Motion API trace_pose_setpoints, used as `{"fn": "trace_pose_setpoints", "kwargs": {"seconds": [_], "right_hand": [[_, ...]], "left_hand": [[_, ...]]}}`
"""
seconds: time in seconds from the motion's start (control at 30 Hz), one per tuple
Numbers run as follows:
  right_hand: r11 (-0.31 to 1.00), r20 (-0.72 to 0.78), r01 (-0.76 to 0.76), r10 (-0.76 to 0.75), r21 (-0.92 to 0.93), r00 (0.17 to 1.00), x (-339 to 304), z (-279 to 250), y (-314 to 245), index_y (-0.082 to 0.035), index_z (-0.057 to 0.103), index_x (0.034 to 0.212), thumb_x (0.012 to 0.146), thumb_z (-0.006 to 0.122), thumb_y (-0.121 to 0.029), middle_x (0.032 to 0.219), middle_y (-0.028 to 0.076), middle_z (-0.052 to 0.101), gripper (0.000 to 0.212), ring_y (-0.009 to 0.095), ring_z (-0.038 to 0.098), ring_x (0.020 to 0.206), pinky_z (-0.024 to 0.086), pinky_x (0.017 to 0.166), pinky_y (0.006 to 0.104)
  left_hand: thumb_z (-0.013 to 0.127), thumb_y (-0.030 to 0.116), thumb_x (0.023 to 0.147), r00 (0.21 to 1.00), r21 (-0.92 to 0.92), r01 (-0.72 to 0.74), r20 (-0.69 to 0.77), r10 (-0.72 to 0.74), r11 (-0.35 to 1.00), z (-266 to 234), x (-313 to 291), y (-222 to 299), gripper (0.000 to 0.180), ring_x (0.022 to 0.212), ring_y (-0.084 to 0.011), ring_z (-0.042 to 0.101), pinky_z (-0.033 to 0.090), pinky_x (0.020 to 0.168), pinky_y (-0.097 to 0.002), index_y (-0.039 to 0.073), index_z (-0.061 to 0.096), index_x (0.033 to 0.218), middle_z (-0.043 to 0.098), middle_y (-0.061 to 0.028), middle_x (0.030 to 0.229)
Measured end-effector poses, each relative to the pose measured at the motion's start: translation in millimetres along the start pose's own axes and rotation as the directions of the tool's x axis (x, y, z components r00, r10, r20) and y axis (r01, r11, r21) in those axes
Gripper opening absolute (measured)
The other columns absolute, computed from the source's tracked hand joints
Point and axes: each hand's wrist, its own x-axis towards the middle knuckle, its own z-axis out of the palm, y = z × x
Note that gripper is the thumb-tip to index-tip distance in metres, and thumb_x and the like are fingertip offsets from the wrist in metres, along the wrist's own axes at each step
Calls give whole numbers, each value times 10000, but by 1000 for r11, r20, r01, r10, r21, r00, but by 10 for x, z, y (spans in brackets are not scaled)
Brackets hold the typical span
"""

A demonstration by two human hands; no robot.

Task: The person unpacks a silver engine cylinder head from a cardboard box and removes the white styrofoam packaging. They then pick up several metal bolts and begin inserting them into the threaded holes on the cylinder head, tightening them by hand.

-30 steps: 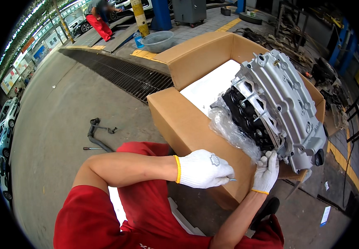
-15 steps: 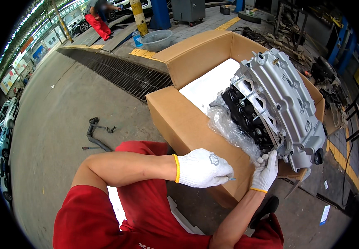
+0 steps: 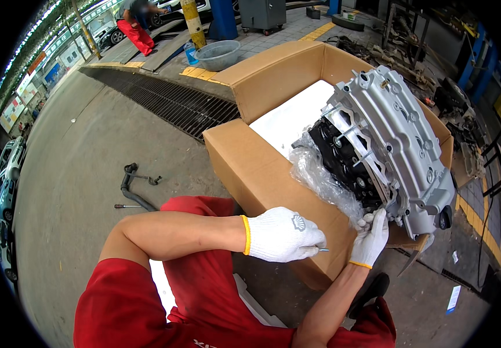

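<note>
A silver and black engine (image 3: 404, 136) sits tilted in an open cardboard box (image 3: 262, 180). Clear plastic wrap (image 3: 323, 182) bunches along its near left side. My left hand (image 3: 285, 235), in a white knit glove, is closed above the box's near edge. From its fingers pokes the tip of a thin metal piece (image 3: 323, 249), mostly hidden, perhaps a stud or bolt. At the engine's near lower corner is my right hand (image 3: 371, 238), also gloved. Its fingers are curled against the engine, and whatever they pinch is hidden.
On the floor to the left lie a black bent hose (image 3: 127, 185) and a screwdriver (image 3: 127, 206). Beyond the box are a floor grate (image 3: 163, 104), a grey basin (image 3: 218, 55) and a blue post (image 3: 222, 20). Another person (image 3: 137, 29) stands far off. Scrap parts (image 3: 413, 75) lie back right.
Both hands hold the same places. The view has barely shifted.
</note>
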Motion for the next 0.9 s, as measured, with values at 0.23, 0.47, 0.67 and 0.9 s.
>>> {"fn": "trace_pose_setpoints", "kwargs": {"seconds": [0.23, 0.47, 0.67, 0.9], "right_hand": [[1000, 11, -17, 16, 10, 1000, 21, -32, 29, -126, 591, 980, 1107, 635, -331, 746, -3, 615, 245, 123, 553, 587, 417, 527, 271], [997, 4, -35, 35, 65, 999, 25, -25, 31, -111, 601, 994, 1104, 642, -308, 754, 11, 632, 229, 128, 565, 588, 425, 525, 271], [1000, 19, 11, -11, -5, 1000, 37, -73, 25, -106, 620, 1020, 1079, 688, -262, 772, 20, 659, 180, 131, 594, 602, 472, 533, 273], [998, -74, 11, -16, -66, 997, 28, -74, 143, -103, 624, 1045, 1064, 709, -289, 764, 15, 646, 206, 123, 589, 602, 498, 552, 271]], "left_hand": [[659, 304, 1030, 1000, -2, 6, -4, -6, 1000, 18, 3, 0, 191, 787, -287, 736, 590, 661, -427, 149, 712, 1129, 738, -54, 951], [653, 307, 1034, 1000, 1, 4, 8, -4, 1000, 10, 16, -3, 201, 799, -292, 739, 595, 669, -438, 145, 708, 1140, 739, -60, 958], [654, 301, 1032, 1000, 17, 2, 3, -2, 1000, 4, 1, -1, 192, 771, -297, 734, 589, 648, -425, 146, 710, 1131, 738, -62, 951], [657, 291, 1025, 1000, -3, -1, -11, 1, 1000, -17, -14, -9, 184, 766, -295, 733, 589, 654, -420, 150, 709, 1130, 736, -61, 937]]}}
